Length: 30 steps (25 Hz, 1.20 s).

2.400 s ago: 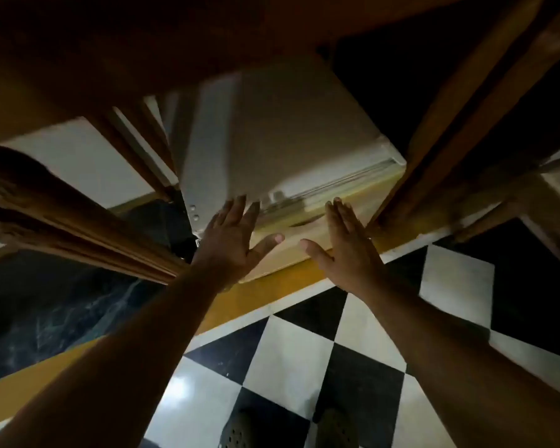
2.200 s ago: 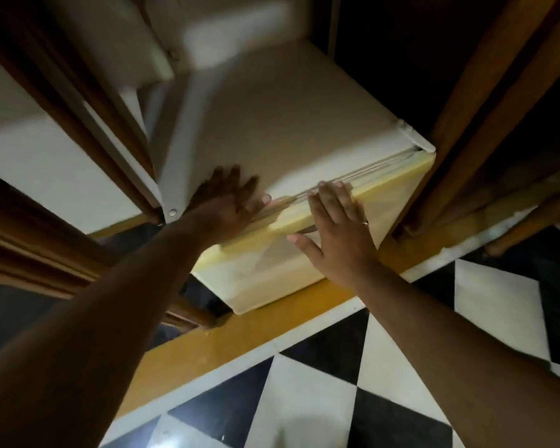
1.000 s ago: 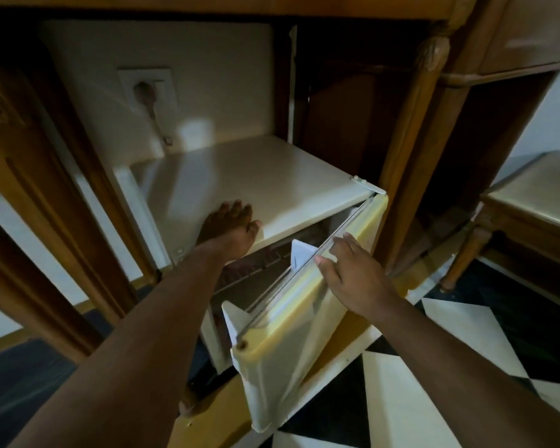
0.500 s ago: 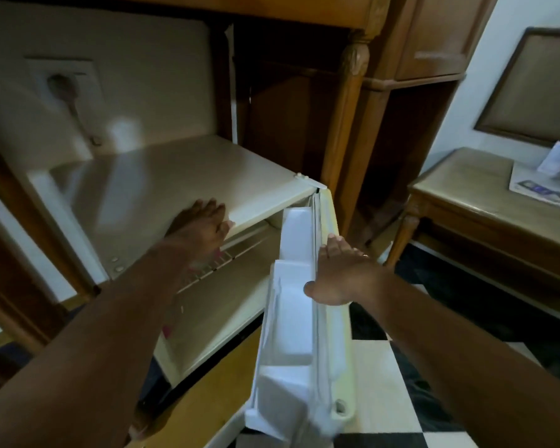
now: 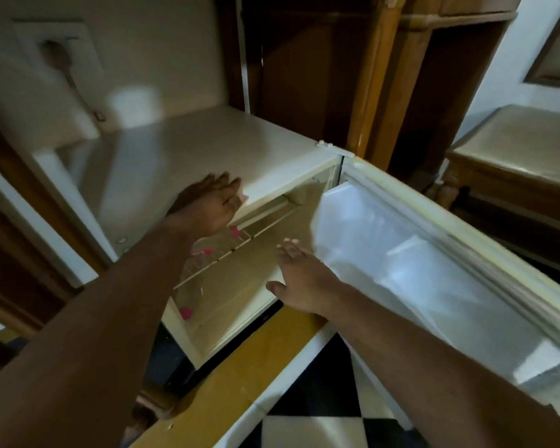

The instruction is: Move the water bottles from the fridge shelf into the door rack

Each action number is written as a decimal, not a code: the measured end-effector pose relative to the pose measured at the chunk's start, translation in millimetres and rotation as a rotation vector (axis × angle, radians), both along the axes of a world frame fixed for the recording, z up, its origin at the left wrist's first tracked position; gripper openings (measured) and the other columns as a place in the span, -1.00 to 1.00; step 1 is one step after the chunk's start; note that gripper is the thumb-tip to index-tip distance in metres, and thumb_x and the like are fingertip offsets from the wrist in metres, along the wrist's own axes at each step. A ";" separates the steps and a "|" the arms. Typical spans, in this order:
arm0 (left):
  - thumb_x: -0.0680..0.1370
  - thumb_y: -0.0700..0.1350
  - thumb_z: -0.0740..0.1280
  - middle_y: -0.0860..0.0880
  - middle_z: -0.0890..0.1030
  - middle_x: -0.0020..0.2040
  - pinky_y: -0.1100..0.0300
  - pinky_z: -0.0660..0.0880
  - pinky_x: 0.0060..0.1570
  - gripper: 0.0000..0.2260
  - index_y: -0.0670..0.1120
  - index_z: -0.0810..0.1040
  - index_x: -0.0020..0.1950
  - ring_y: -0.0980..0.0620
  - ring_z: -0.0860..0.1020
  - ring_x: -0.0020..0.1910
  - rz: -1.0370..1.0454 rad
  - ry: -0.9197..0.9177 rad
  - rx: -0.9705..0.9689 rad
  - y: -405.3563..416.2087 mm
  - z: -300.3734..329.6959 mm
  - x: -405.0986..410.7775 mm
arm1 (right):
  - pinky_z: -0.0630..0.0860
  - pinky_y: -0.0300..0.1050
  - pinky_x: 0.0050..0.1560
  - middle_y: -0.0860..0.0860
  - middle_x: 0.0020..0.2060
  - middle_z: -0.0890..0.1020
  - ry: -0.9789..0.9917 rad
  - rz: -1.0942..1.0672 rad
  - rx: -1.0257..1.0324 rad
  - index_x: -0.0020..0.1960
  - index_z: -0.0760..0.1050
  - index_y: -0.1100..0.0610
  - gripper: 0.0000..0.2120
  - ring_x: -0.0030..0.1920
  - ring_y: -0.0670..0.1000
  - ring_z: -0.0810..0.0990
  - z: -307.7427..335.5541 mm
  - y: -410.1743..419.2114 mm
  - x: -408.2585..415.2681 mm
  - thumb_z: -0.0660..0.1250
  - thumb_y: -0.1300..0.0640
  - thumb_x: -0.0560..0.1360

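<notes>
A small cream fridge (image 5: 181, 156) stands under a wooden cabinet with its door (image 5: 440, 253) swung wide open to the right. The white door rack (image 5: 417, 305) on the inside of the door faces me. A wire shelf (image 5: 227, 250) crosses the fridge interior, and pink bottle caps or labels (image 5: 235, 232) show on and below it; the bottles themselves are mostly hidden behind my left arm. My left hand (image 5: 210, 205) rests flat on the fridge's top front edge. My right hand (image 5: 299, 279) hovers open in front of the interior, holding nothing.
A wooden cabinet post (image 5: 366, 92) stands just behind the door hinge. A low wooden table (image 5: 514, 150) sits at the right beyond the door. A wall socket with a plug (image 5: 59, 53) is behind the fridge. The floor has black and white tiles (image 5: 307, 428).
The fridge door has swung from edge-on to wide open on the right. My right hand left the door's edge and now hovers in front of the interior. My left hand stayed on the top.
</notes>
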<state>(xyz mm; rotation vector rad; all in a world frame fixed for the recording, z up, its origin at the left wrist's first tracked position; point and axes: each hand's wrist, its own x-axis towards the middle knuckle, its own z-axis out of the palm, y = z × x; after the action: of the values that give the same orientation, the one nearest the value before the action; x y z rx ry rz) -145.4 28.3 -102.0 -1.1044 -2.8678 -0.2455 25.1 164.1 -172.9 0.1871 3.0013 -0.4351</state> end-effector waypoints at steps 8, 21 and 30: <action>0.61 0.10 -0.05 -0.07 0.10 0.59 -0.10 0.03 0.45 -0.51 0.04 0.09 0.55 -0.15 0.05 0.55 -0.031 0.078 -0.054 37.9 -4.2 -2.1 | 0.38 0.06 0.31 0.21 0.35 0.40 -0.410 -0.344 0.140 0.38 0.31 0.18 -0.59 0.34 0.21 0.41 -105.1 156.6 45.6 0.10 -0.01 0.62; 0.60 0.15 -0.05 -0.06 0.07 0.59 -0.11 0.06 0.48 -0.45 -0.02 0.02 0.56 -0.12 0.03 0.55 -0.086 0.154 -0.108 108.3 -4.1 -5.8 | 0.41 -0.08 0.29 0.09 0.26 0.54 -0.358 -0.284 0.171 0.31 0.45 0.10 -0.39 0.31 0.11 0.45 -156.2 215.8 41.4 0.44 -0.17 0.37; 0.60 0.15 -0.05 -0.06 0.06 0.59 -0.11 0.06 0.48 -0.45 -0.01 0.01 0.56 -0.12 0.04 0.55 -0.099 0.153 -0.101 107.6 -3.5 -6.0 | 0.47 -0.02 0.20 0.06 0.20 0.58 0.272 -0.369 -0.109 0.32 0.42 0.08 -0.45 0.19 0.10 0.54 -114.7 200.4 -1.1 0.42 -0.13 0.42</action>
<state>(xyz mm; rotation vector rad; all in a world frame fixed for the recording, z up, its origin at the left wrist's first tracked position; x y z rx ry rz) -151.4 136.0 -105.5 -1.2273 -2.7214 -0.0197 24.0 364.5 -287.6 0.7345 3.1944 -0.7092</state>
